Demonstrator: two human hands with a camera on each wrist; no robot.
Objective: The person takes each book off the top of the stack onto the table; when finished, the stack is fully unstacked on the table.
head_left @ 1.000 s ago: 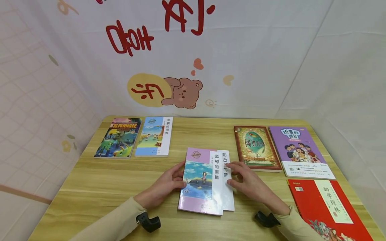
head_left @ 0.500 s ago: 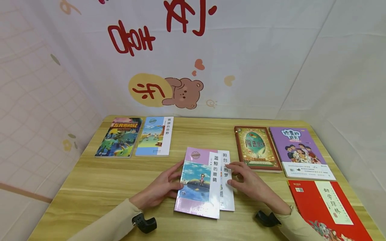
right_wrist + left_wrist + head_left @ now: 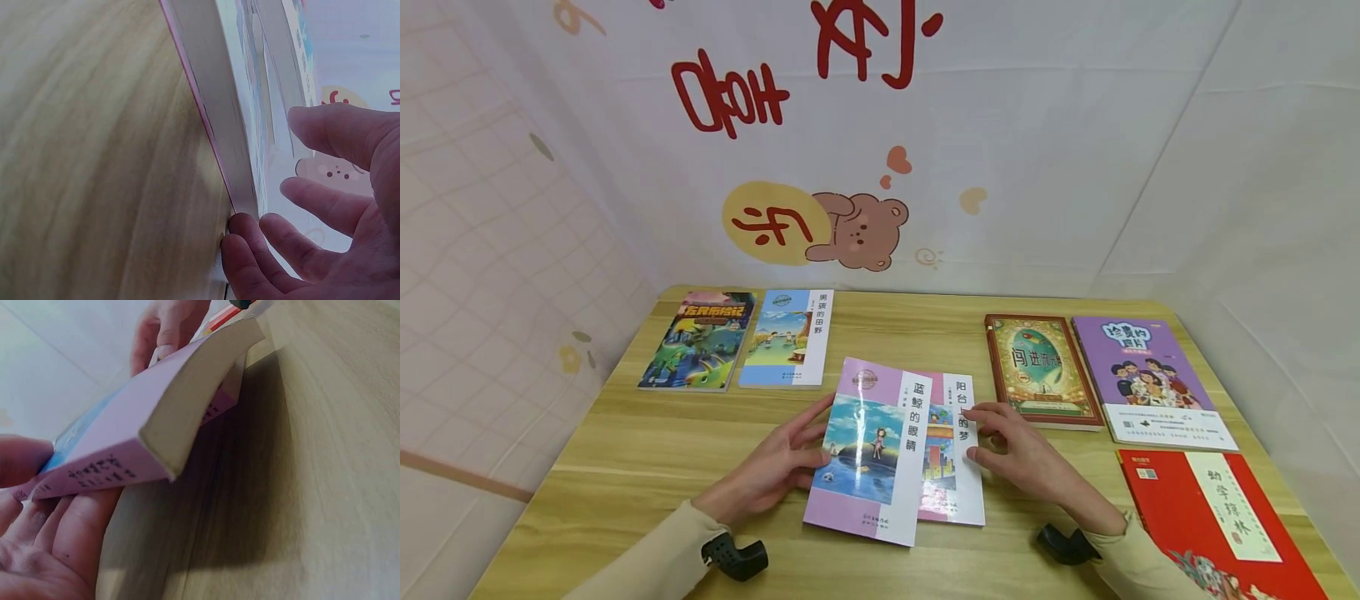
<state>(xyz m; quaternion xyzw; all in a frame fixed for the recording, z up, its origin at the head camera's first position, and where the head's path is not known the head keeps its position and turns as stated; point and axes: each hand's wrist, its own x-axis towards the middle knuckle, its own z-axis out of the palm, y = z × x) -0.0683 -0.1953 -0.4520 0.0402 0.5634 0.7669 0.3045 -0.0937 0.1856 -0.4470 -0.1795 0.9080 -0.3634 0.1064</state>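
My left hand (image 3: 778, 461) holds a pink-and-white paperback book (image 3: 868, 454) by its left edge. In the left wrist view the thumb lies on the cover and the fingers are under the spine (image 3: 94, 472); this book is tilted above the table. Its right part overlaps a second pink-and-white book (image 3: 964, 483), whose left side is hidden. My right hand (image 3: 1026, 458) is at that second book's right edge. In the right wrist view its fingertips are at the page edge (image 3: 215, 112), while the thumb stands away from it, fingers loosely bent.
A dinosaur book (image 3: 700, 342) and a blue-and-white book (image 3: 784, 340) lie at the back left. To the right are a brown-framed green book (image 3: 1041, 367), a purple book (image 3: 1150, 375) and a large red book (image 3: 1217, 517). A white printed curtain (image 3: 1022, 167) stands behind the wooden table (image 3: 685, 450).
My left hand has moved left with the upper book, lifting and tilting it. More of the lower book's cover now shows. The right hand has stayed nearly still.
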